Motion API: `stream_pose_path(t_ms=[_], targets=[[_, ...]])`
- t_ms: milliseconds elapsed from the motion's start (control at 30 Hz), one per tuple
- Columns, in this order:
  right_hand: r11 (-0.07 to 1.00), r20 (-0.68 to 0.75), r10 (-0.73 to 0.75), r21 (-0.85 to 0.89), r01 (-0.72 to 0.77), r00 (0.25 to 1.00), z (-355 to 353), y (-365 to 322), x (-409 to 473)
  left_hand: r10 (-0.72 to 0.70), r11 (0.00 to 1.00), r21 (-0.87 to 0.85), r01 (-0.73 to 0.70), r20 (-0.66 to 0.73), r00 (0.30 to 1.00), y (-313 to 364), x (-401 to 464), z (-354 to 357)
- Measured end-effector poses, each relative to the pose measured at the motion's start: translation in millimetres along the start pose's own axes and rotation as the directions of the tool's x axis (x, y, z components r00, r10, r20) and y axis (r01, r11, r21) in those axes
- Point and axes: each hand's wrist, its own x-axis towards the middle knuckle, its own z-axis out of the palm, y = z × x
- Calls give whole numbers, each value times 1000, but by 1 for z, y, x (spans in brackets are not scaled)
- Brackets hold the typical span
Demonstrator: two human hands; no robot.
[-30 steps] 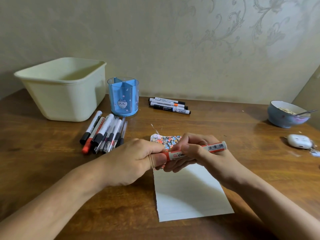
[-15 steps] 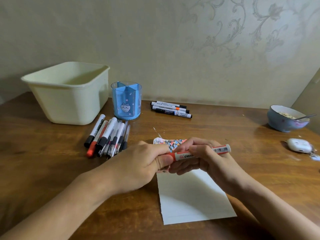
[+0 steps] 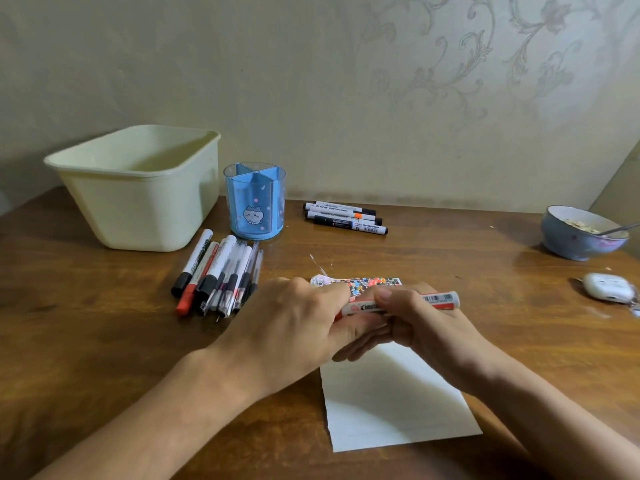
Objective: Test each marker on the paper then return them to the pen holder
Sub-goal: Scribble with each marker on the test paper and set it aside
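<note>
- Basically early in the task: pen holder [image 3: 255,202] at 11 o'clock of the hands looks empty in the compartments that show, nothing returned to it.
- Paper [image 3: 394,403] lies at 6 o'clock under the hands; the visible part shows no test strokes, its far end is hidden by the hands.
- Left: a pile of markers and pens [image 3: 216,277] at 9–10 o'clock, just in front of the holder, plus three markers [image 3: 344,218] at 12 o'clock near the wall. Can't tell which are tested.
- Red marker [image 3: 398,303] is held above the far end of the paper, between both hands, off the table.
- Long axis runs roughly 9-to-3, nearly level; barcode end points to 3 o'clock, cap end to 9 o'clock, hidden in the left fist.
- Left hand [image 3: 294,323] is curled round the cap end, gripping it.
- Right hand [image 3: 415,323] pinches the barrel with thumb on top, fingers curled beneath.
- Judgement: uncapping step for this marker, cap seems not yet off.
- Also on the table [image 3: 86,323]: cream tub [image 3: 138,195] at 10 o'clock, bowl [image 3: 581,237] and white case [image 3: 606,287] at 2–3 o'clock.
</note>
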Motion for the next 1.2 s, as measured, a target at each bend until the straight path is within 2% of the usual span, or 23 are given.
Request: stream_pose_path(t_ms=[67,167,267,333,467,567,667,767,867,1033,1200], targets=[[996,34,-11,-84,14,999,-1,-5,5,-58,997,-56,60,36,998,-2,-1,4],[984,74,89,-160,-76,993,-7,-7,7,-177,975,-119,185,79,981,-4,-2,4],[997,-74,-24,-72,19,997,-20,2,1,-287,952,-92,292,64,956,-9,0,-6],[1000,-146,-18,6,19,989,-30,4,-2,-340,938,-48,345,81,937,-18,-2,-10],[1000,-217,16,-13,-19,976,-36,0,2,-396,899,-94,428,243,885,-35,-5,-15],[993,-256,66,-79,-89,964,-36,3,1,-351,908,-62,415,429,832,-32,-5,-16],[976,-222,108,-164,-146,969,-35,5,0,-307,946,83,314,542,782,-24,-6,-11],[965,-199,109,-215,-151,974,-36,7,0,-290,957,191,220,567,771,-19,-7,-4],[953,-216,60,-277,-120,975,-37,10,2,-273,960,218,178,571,774,-19,-9,2],[901,-205,-32,-429,-61,978,-37,18,3,-314,948,236,214,574,757,-24,-9,-1],[883,-188,-90,-469,-9,978,-31,26,3,-327,944,235,231,582,745,-25,-8,-2]])
